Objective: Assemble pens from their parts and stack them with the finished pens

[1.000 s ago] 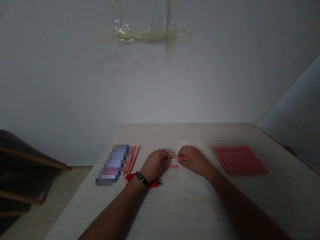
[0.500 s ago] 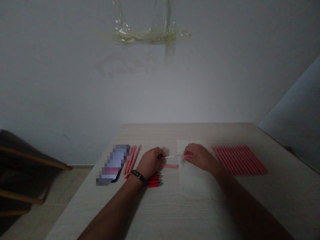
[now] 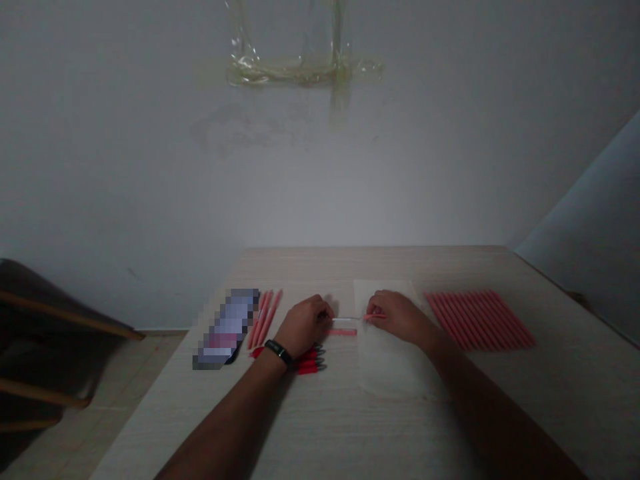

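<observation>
My left hand [image 3: 303, 327] rests on the table with its fingers curled on the left end of a thin white refill [image 3: 346, 321]. My right hand [image 3: 395, 317] pinches the refill's other end, where a short pink piece [image 3: 375, 316] sits. A pink tube piece [image 3: 343, 332] lies on the table just below the refill. Small red pen parts with dark tips [image 3: 310, 361] lie beside my left wrist, partly hidden by it. A black band is on that wrist.
A white sheet [image 3: 387, 367] lies under my right hand. A row of several pink pen barrels [image 3: 477, 319] lies to the right. A few pink barrels [image 3: 265, 315] and a blurred phone [image 3: 227, 328] lie to the left. A chair [image 3: 40, 347] stands beyond the table's left edge.
My hands drew apart, baring the white refill between them. It then sank lower, close to the table, with my right hand a little nearer the left.
</observation>
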Demonstrator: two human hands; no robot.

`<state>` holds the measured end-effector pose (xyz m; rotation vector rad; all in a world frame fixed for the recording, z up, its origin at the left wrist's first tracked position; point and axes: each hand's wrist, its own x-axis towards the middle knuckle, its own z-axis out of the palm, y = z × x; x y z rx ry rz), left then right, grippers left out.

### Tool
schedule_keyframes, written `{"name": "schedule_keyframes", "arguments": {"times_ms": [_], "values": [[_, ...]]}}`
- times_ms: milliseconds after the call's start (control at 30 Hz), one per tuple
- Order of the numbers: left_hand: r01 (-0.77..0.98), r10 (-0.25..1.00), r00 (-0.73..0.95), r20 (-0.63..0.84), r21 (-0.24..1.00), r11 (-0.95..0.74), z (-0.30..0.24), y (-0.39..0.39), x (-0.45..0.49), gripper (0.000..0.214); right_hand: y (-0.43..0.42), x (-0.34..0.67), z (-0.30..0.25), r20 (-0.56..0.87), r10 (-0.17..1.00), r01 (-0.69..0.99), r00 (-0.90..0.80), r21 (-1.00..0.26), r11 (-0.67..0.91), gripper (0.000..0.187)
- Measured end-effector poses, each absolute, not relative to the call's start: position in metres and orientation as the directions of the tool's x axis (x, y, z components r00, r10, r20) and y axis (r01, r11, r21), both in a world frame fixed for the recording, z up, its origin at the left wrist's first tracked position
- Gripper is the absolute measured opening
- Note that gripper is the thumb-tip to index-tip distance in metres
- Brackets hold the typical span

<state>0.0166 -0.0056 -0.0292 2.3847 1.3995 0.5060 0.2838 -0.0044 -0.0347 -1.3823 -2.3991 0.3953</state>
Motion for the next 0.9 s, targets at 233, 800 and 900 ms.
{"name": "schedule_keyframes", "arguments": {"times_ms": [233,800,900], "values": [[0.757,0.878,0.459,0.137,0.456,-0.468,-0.029,-0.006,0.017,0.014,-0.005,0.28,-0.033,0.183,0.859,0.758,-0.478,-0.409,0.509,0.013],[0.817,0.921,0.365,0.134,0.429,-0.386,-0.014,0.007,-0.01,0.016,0.007,0.237,-0.057,0.343,0.836,0.513,-0.427,-0.67,0.537,0.044],[0.818,0.922,0.364,0.131,0.429,-0.384,-0.015,0.007,-0.011,0.017,0.008,0.234,-0.059,0.335,0.822,0.506,-0.461,-0.661,0.554,0.039]]}}
